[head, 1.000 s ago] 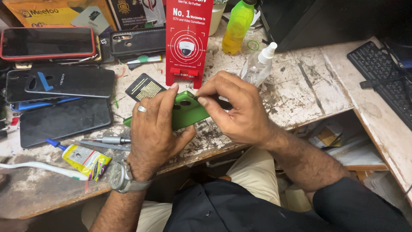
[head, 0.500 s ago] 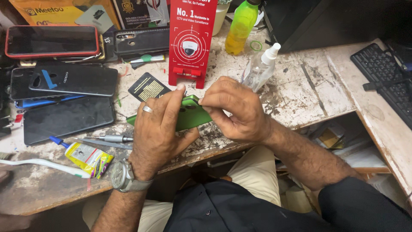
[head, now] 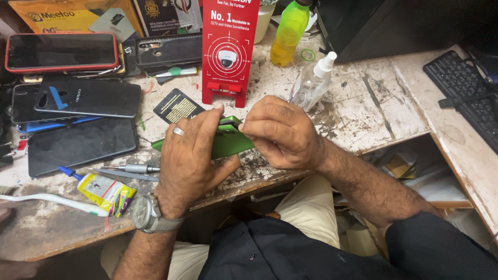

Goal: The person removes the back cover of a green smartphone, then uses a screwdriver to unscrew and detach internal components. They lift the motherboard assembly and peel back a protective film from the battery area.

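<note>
Green phone [head: 228, 142] held by both hands before red upright sign [head: 230, 46].

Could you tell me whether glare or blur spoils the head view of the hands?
Head view: even, soft light; left hand and right hand sharp on the green phone case; mild glare on the clear plastic spray bottle; upper right corner dark.

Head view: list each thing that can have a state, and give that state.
green phone: held off the worn bench by both hands
left hand: wrapped over the phone
right hand: pinching its right end
spray bottle: capped, tilted
green drink bottle: upright
red-cased phone: screen dark
screwdriver: lying flat, untouched
</note>
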Tool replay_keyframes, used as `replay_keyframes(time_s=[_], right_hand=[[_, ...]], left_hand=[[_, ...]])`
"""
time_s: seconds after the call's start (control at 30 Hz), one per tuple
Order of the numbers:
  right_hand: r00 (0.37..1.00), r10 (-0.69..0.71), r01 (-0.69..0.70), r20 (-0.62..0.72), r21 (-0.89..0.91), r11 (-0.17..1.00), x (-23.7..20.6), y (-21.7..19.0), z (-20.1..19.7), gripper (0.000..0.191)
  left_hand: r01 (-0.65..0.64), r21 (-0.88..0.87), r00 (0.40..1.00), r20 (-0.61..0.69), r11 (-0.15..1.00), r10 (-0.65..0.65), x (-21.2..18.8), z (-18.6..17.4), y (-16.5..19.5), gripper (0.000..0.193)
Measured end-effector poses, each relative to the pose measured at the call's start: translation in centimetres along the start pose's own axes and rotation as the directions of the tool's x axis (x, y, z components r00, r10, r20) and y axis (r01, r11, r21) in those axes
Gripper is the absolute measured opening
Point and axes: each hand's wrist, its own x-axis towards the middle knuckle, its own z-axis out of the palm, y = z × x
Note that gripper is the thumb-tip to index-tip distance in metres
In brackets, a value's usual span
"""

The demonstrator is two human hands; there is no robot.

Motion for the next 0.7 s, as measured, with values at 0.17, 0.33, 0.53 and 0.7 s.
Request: replay_keyframes(time_s=[0.17,0.33,0.53,0.7], right_hand=[[0.966,0.254,-0.253,-0.04,0.027,0.967,0.1,-1.1,0.3,0.019],[0.941,0.339,-0.336,-0.026,0.067,0.939,0.3,-1.8,-0.2,0.018],[0.994,0.11,-0.11,0.027,-0.001,0.994,0.8,-0.3,-0.4,0.022],[0.998,0.045,-0.046,0.051,0.003,0.999,0.5,0.2,-0.7,0.028]], left_hand=[[0.052,0.006,0.999,-0.002,0.999,-0.052,0.0,0.2,-0.1,0.093],[0.047,-0.012,0.999,-0.021,0.999,-0.048,-0.2,0.2,-0.2,0.093],[0.046,-0.024,0.999,-0.017,0.999,-0.046,0.0,0.0,-0.3,0.092],[0.057,-0.026,0.998,-0.011,0.998,-0.057,-0.1,0.0,-0.1,0.092]])
